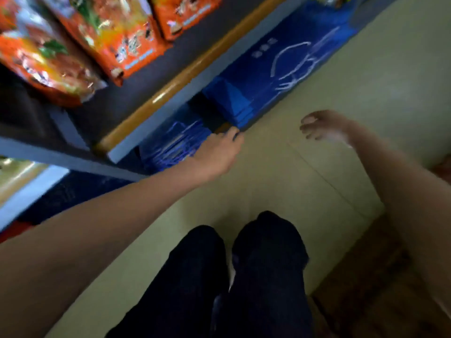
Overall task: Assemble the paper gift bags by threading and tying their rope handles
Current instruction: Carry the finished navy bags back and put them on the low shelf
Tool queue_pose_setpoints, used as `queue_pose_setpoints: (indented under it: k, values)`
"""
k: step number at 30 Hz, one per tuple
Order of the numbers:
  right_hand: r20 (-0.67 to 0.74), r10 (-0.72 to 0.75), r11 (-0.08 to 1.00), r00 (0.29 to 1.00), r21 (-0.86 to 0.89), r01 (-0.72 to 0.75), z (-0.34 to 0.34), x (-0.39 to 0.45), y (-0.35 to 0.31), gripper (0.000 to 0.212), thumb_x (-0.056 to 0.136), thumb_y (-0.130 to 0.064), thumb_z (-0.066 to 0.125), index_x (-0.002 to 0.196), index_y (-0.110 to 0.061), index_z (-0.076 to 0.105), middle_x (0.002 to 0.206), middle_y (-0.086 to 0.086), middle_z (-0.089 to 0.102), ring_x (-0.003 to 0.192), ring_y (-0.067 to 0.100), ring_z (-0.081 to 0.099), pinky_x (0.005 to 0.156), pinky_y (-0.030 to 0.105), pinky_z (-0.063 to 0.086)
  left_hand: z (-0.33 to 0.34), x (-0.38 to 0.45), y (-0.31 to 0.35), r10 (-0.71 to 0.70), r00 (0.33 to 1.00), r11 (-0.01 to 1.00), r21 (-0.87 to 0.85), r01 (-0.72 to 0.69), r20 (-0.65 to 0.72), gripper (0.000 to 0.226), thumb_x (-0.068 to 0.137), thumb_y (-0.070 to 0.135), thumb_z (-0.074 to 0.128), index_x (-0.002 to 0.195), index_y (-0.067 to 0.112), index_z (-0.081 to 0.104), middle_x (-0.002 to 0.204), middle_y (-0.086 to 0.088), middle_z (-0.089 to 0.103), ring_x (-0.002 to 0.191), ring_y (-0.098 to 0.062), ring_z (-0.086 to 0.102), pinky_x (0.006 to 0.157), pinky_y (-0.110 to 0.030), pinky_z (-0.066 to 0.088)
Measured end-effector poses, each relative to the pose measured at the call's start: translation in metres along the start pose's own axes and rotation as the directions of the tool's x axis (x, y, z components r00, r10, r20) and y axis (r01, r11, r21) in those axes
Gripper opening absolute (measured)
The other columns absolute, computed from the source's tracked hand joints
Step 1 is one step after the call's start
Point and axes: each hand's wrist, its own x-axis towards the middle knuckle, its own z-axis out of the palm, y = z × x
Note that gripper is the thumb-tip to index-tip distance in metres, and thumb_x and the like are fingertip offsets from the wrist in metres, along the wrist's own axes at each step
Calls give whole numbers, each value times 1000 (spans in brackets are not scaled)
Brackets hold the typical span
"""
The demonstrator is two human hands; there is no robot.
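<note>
A stack of flat blue paper gift bags point(266, 76) lies on the floor under a shelf, with white printed line art on the top bag. Left of it is a bundle of blue rope handles point(175, 142). My left hand point(219, 152) reaches to the floor at the edge of the rope bundle, fingertips near the gap between bundle and bags; the blur hides whether it grips anything. My right hand point(324, 126) hovers above the floor to the right of the bags, fingers spread, holding nothing.
A dark shelf with a wooden front rail point(185, 71) overhangs the bags. Orange snack packets point(102, 32) sit on the shelf. My legs in dark trousers point(231, 276) stand on the pale tiled floor point(305, 179). A brown cardboard piece point(366, 289) lies at lower right.
</note>
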Motion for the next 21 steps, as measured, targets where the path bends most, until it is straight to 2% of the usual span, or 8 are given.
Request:
queue_pose_setpoints:
  k: [4, 6, 9, 11, 13, 15, 18, 21]
  values:
    - [-163, 168, 915, 972, 394, -92, -109, -134, 22, 14, 100, -9, 34, 106, -14, 46, 78, 5, 63, 44, 6, 57, 58, 23, 40, -129, 32, 106, 202, 979, 979, 11, -202, -37, 44, 89, 12, 50, 132, 6, 39, 132, -16, 39, 105, -37, 54, 84, -46, 41]
    - [-193, 271, 822, 943, 557, -122, -160, -210, 31, 17, 100, -12, 27, 99, -13, 44, 56, -1, 60, 41, 9, 55, 55, 23, 35, -195, 37, 172, 310, 950, 950, 44, -308, -32, 44, 92, 16, 49, 133, 8, 38, 138, -14, 36, 108, -37, 53, 86, -45, 41]
    - [-313, 364, 789, 877, 604, -112, -216, -319, 47, 15, 99, -10, 35, 102, -9, 50, 57, 0, 59, 42, 6, 53, 56, 23, 33, -274, 42, 265, 466, 885, 884, 66, -464, -20, 42, 93, 17, 47, 133, 10, 40, 143, -12, 33, 107, -40, 54, 88, -44, 44]
    - [-479, 444, 822, 757, 554, -132, -243, -391, 66, 23, 94, -7, 50, 116, -8, 55, 75, 10, 61, 50, 2, 58, 60, 23, 44, -316, 45, 327, 566, 824, 823, 73, -563, -23, 37, 91, 15, 47, 127, 9, 45, 137, -10, 37, 102, -40, 57, 86, -45, 46]
    - [-596, 527, 818, 606, 550, -171, -268, -461, 84, 30, 89, -14, 58, 119, -11, 60, 96, 16, 66, 82, 16, 68, 78, 32, 52, -352, 47, 394, 671, 740, 741, 78, -667, -41, 34, 90, 14, 47, 123, 9, 49, 133, -9, 40, 99, -38, 58, 86, -46, 46]
    - [-670, 585, 805, 456, 550, -224, -285, -524, 101, 30, 90, -20, 58, 118, -10, 61, 112, 16, 65, 105, 29, 61, 89, 33, 45, -384, 43, 460, 764, 641, 645, 89, -759, -73, 32, 89, 13, 46, 121, 9, 50, 132, -8, 41, 98, -37, 58, 83, -45, 46]
    - [-708, 658, 753, 257, 608, -254, -299, -576, 136, 32, 89, -19, 58, 117, -4, 59, 114, 16, 63, 104, 29, 58, 88, 34, 41, -416, 42, 550, 879, 472, 476, 152, -866, -61, 31, 91, 12, 45, 121, 7, 50, 133, -8, 40, 99, -33, 56, 77, -40, 43]
    - [-588, 793, 594, 163, 804, 7, -308, -583, 176, 31, 88, -16, 62, 117, -9, 55, 98, 8, 59, 85, 22, 57, 84, 38, 46, -421, 59, 628, 944, 329, 331, 105, -938, -33, 32, 88, 5, 46, 119, 2, 52, 130, -13, 40, 106, -31, 51, 86, -36, 39]
